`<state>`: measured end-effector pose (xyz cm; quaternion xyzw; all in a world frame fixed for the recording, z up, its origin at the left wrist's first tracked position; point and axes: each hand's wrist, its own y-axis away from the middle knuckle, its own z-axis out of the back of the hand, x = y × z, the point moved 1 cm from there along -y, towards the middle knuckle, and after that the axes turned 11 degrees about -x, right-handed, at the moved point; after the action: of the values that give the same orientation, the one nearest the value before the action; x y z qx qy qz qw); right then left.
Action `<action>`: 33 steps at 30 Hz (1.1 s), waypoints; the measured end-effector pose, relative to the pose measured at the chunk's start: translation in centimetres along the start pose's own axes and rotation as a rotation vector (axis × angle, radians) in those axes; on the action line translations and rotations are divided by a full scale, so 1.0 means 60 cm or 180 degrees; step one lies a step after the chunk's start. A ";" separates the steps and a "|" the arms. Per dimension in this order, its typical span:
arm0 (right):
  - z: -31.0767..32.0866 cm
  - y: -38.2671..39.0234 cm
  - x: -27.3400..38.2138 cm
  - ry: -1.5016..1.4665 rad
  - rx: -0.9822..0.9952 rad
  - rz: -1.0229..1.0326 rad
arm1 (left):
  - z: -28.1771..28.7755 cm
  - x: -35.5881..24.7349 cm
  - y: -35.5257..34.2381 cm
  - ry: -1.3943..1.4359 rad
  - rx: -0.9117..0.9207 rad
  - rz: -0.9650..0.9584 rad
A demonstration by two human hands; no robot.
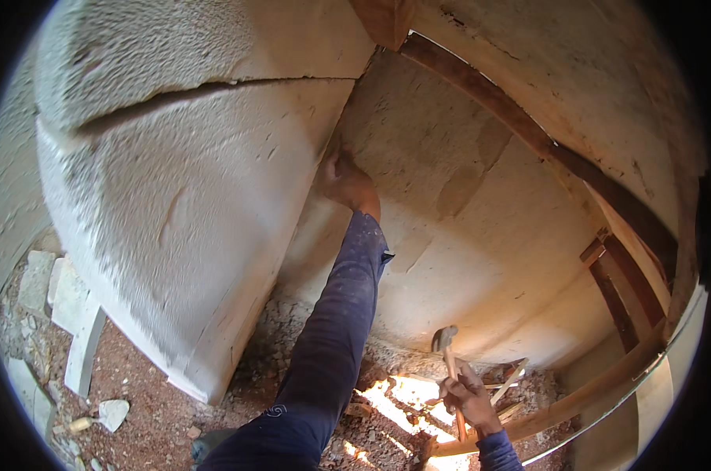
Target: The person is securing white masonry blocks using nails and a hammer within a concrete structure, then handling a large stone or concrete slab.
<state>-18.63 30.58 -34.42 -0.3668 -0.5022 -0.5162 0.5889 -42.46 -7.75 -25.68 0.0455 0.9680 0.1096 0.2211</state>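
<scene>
My left hand [348, 180] is raised at the inner corner where the white textured wall [191, 196] meets the bare plaster wall [465, 235]. Its fingers are curled, and what they hold, if anything, is too small or hidden to make out. Lower right, my right hand [469, 400] grips a claw hammer [443, 341] by its wooden handle, with the metal head pointing up in front of the plaster wall.
Wooden framing [473, 82] curves along the upper and right edges. A trowel [112, 414] and pale boards [89, 337] lie at lower left on reddish rubble ground [136, 369]. Thin wooden offcuts [512, 377] lie in sunlight beside my right hand.
</scene>
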 end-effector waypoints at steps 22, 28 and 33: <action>-0.170 -0.129 0.157 0.0716 -0.0698 0.2385 | 0.021 -0.010 -0.015 -0.0631 0.0599 -0.1479; -0.135 -0.154 0.101 0.0116 -0.0490 0.1889 | 0.051 0.000 -0.027 -0.0470 0.0937 -0.1640; -0.118 -0.198 0.069 -0.0198 -0.0409 0.1873 | 0.033 0.015 -0.032 -0.0173 0.0914 -0.1679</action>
<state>-28.87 20.48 -33.03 -0.5488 -0.3585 -0.3426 0.6730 -42.46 -9.11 -28.25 -0.1738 0.9457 -0.0909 0.2591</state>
